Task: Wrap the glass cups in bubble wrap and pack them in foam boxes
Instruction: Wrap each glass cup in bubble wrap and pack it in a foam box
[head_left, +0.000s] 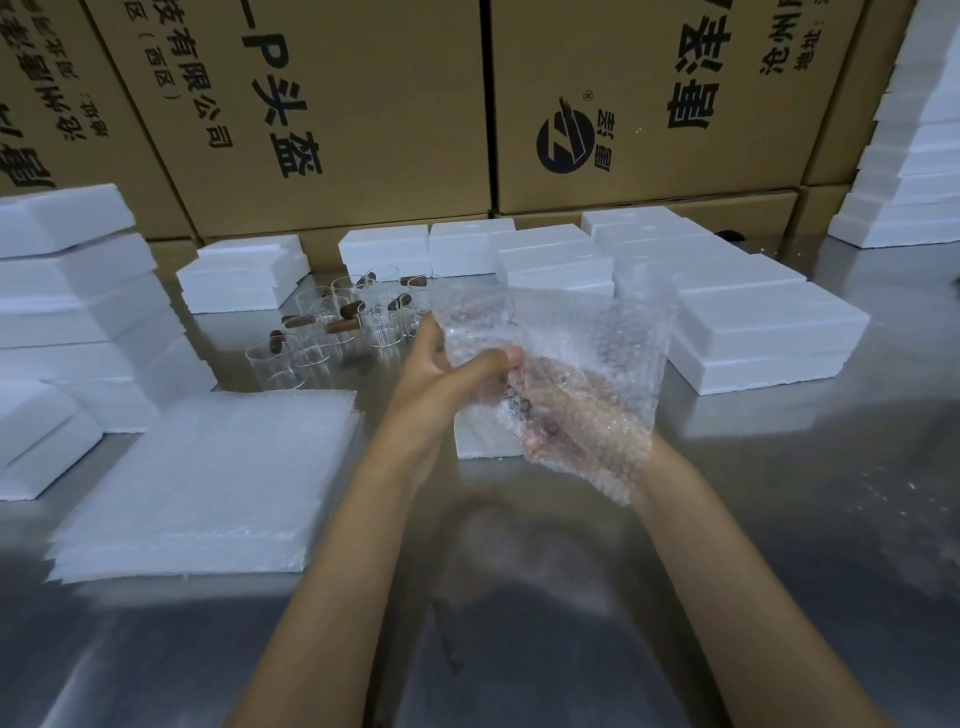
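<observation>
Bubble wrap is gripped by the left hand and cradled over the right hand, its grip hidden.

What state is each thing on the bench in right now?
left hand: grips the bubble wrap sheet at its upper left.
right hand: under the sheet, seen through it; grip unclear.
bubble wrap sheet: held up off the table, crumpled; contents hard to tell.
bubble wrap stack: flat on the table, unused.
glass cups: unwrapped, upright, clustered, with brown handles.
foam boxes: closed, stacked around the table.
</observation>
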